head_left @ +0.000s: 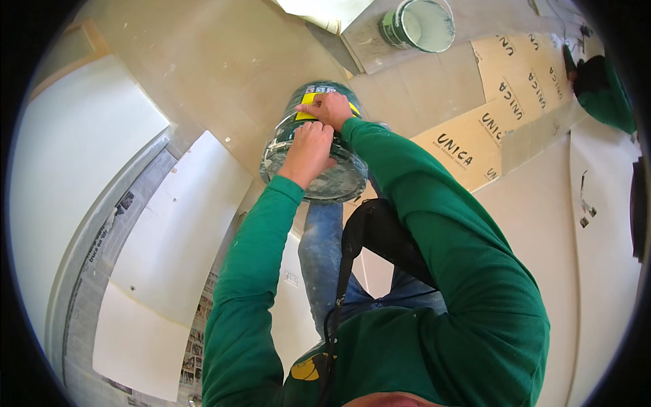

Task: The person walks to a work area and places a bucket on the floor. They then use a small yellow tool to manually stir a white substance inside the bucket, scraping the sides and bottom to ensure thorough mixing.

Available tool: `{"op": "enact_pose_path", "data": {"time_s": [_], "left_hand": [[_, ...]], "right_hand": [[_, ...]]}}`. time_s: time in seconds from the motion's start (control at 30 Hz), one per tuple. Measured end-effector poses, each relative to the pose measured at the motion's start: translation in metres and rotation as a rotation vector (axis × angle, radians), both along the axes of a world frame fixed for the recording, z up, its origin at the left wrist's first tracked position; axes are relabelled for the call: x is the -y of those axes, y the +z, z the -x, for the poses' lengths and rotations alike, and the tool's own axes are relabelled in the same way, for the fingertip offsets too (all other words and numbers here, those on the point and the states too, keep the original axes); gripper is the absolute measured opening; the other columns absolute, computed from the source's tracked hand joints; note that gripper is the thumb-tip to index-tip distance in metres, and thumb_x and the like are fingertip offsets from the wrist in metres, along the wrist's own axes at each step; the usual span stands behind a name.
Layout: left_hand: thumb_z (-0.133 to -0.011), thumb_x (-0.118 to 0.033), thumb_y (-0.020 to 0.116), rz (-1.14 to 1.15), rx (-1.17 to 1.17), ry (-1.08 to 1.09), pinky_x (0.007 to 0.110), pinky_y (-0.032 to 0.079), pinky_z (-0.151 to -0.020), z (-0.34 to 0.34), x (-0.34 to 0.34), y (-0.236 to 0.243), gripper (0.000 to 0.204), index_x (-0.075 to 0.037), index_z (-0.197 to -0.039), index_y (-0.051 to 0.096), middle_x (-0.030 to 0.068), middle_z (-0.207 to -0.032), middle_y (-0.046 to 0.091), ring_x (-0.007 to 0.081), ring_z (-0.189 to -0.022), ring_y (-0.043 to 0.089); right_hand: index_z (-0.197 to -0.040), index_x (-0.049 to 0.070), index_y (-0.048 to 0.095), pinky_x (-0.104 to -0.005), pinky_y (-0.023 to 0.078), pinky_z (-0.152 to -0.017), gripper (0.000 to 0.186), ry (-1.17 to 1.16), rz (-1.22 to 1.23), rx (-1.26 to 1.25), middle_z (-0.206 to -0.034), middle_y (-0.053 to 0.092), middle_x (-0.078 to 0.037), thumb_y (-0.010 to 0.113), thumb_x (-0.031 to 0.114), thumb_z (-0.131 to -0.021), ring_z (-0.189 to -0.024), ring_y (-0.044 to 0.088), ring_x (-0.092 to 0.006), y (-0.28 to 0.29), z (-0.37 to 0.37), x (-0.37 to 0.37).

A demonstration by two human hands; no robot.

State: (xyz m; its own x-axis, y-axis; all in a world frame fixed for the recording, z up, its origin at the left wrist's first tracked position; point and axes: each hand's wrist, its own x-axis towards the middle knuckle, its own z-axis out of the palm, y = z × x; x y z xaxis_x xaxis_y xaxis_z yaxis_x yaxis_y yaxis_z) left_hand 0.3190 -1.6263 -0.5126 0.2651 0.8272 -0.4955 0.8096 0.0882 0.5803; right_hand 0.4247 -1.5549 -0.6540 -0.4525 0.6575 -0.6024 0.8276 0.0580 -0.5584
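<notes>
A dark green plastic bucket (278, 142) with a yellow label leans in front of my knees. Its round end, smeared with grey, is turned toward me; whether this is a lid or the base I cannot tell. My left hand (310, 154) is closed on the bucket near that end, fingers curled and thumb to the right. Just beyond it, my right hand (328, 110) presses bent fingers on the yellow label. The two hands almost touch. What lies under the fingertips is hidden.
Another bucket (431, 27), whitish inside, stands open at the far right. White boards (81, 176) and newspaper sheets (102, 251) lie at left. Printed brown floor covering (461, 146) spreads to the right. A person in green (603, 95) is at the far right edge. A black strap (352, 234) hangs before me.
</notes>
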Motion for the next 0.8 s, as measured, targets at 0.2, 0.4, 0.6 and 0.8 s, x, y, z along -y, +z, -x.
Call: {"op": "enact_pose_path", "data": {"time_s": [0.2,0.4,0.6,0.8], "left_hand": [[-0.060,-0.020,0.091,0.056,-0.006,-0.025,0.045,0.047,-0.083,0.005,0.003,-0.007,0.050,-0.006,-0.094,0.059,0.0139,-0.095,0.060,0.0350,-0.098,0.059],[-0.060,-0.018,0.088,0.036,0.041,0.013,0.045,0.050,-0.081,0.002,0.024,0.024,0.046,-0.005,-0.093,0.059,0.0134,-0.087,0.061,0.0346,-0.092,0.061],[-0.065,-0.012,0.083,-0.049,0.090,0.038,0.043,0.050,-0.078,0.020,0.013,0.160,0.036,-0.006,-0.090,0.057,0.0103,-0.089,0.058,0.0315,-0.091,0.059],[-0.065,-0.004,0.081,0.121,0.019,0.187,0.044,0.048,-0.081,0.078,0.098,0.152,0.038,-0.007,-0.092,0.054,0.0105,-0.094,0.057,0.0334,-0.095,0.056]], "right_hand": [[-0.075,0.007,0.072,-0.0457,0.053,-0.072,0.068,0.012,-0.098,-0.061,-0.074,0.070,-0.016,0.065,0.074,-0.077,-0.076,0.068,-0.0357,-0.016,0.009,0.001],[-0.088,0.006,0.076,-0.0472,0.054,-0.082,0.076,0.013,0.081,0.036,-0.086,0.073,-0.018,0.057,0.080,-0.079,-0.087,0.070,-0.0356,-0.025,0.009,-0.016],[-0.108,0.003,0.074,-0.0443,0.050,-0.092,0.083,-0.282,0.224,0.042,-0.107,0.071,-0.021,0.056,0.079,-0.081,-0.103,0.066,-0.0344,-0.086,-0.096,-0.093],[-0.155,0.010,0.032,-0.0423,0.046,-0.103,0.091,-0.505,0.673,-0.119,-0.141,0.054,-0.016,0.057,0.068,-0.089,-0.126,0.052,-0.0311,0.039,-0.161,-0.066]]}}
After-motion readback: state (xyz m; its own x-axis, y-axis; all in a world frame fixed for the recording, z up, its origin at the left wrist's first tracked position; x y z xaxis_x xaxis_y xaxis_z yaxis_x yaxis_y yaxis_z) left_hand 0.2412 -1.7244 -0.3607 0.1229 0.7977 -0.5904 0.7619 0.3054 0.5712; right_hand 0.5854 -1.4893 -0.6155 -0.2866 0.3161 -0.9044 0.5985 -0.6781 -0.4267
